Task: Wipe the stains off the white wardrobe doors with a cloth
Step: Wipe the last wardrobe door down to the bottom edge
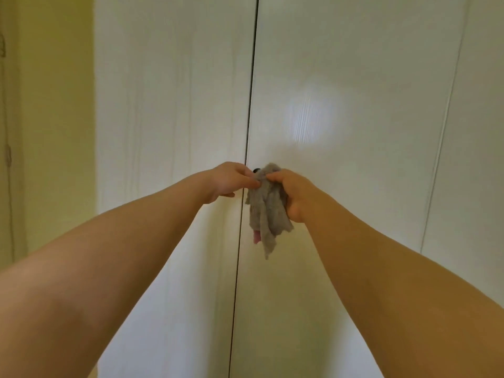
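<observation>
- Cloth (268, 211): grey, thin, rough-textured, crumpled into a loose bunch; the lower part hangs in uneven folds that narrow to a ragged tip; a small pink piece (255, 237) shows among the lower folds on its left side
- Cloth, location: mid-view, in front of the right door (354, 64), just right of the seam (251, 105) and below the light patch (311, 115); whether it touches the door cannot be told
- Right hand (293, 192): fingers curled tight round the upper bunch of the cloth from the right, thumb on top; most of the cloth hangs below the fist
- Left hand (230, 182): thumb and forefinger pinch the cloth's top left edge, the other fingers curled beneath; its fingertips lie just beside the right thumb
- Left door (169, 91): white, faint vertical grain lines
- Right door: white, same grain; carries the soft, bright light patch
- Seam: thin dark vertical line between the two doors, running the full height of the view
- Dark spot (256, 169): small, at the seam just above the cloth, mostly hidden by the hands; kind not discernible
- Wall (54, 105): yellow, left of the left door
</observation>
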Action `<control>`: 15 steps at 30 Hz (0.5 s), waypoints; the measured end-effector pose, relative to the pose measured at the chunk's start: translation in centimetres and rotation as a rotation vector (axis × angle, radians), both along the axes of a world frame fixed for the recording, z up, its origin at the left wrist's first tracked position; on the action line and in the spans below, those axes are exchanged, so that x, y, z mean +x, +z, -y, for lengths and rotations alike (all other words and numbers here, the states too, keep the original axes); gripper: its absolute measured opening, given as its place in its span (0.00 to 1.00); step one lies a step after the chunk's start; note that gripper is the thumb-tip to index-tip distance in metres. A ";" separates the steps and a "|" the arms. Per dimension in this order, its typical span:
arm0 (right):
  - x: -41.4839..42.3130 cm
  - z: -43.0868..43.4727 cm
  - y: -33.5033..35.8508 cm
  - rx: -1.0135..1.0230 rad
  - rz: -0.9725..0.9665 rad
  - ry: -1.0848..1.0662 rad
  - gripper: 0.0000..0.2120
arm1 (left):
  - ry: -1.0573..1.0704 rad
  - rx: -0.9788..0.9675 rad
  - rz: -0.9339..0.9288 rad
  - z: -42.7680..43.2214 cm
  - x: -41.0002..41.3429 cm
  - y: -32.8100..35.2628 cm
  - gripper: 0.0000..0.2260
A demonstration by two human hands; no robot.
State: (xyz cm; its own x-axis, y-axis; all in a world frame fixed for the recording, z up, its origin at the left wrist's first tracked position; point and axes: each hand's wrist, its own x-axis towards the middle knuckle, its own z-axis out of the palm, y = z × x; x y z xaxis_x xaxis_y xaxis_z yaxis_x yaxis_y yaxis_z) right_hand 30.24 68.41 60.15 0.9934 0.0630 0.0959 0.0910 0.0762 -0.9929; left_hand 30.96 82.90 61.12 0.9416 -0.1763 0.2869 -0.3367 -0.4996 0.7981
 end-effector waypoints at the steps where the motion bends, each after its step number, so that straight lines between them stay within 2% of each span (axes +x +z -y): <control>1: -0.3 -0.5 1.0 -0.030 0.039 0.007 0.04 | 0.013 -0.031 0.035 -0.6 -0.2 0.8 0.04; 4: -0.3 -2.3 3.7 -0.058 0.156 0.020 0.07 | 0.029 -0.142 0.099 -3.1 -1.0 3.2 0.07; 7: 0.0 -4.3 5.9 -0.088 0.210 0.014 0.09 | 0.054 -0.204 0.111 -5.6 -1.4 5.0 0.04; 12: 1.3 -8.1 8.4 -0.058 0.218 0.089 0.08 | 0.117 -0.215 0.206 -9.6 -1.4 7.4 0.03; 15: 1.8 -10.5 9.5 0.047 0.209 0.180 0.07 | 0.218 -0.175 0.324 -11.4 -0.6 8.4 0.04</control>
State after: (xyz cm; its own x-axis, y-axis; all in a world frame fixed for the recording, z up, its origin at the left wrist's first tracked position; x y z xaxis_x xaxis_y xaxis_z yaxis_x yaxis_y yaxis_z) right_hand 32.03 78.93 69.65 0.9251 0.2274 0.3043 0.2740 0.1555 -0.9491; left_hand 30.40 94.30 69.48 0.8077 0.0942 0.5820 -0.4857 -0.4531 0.7475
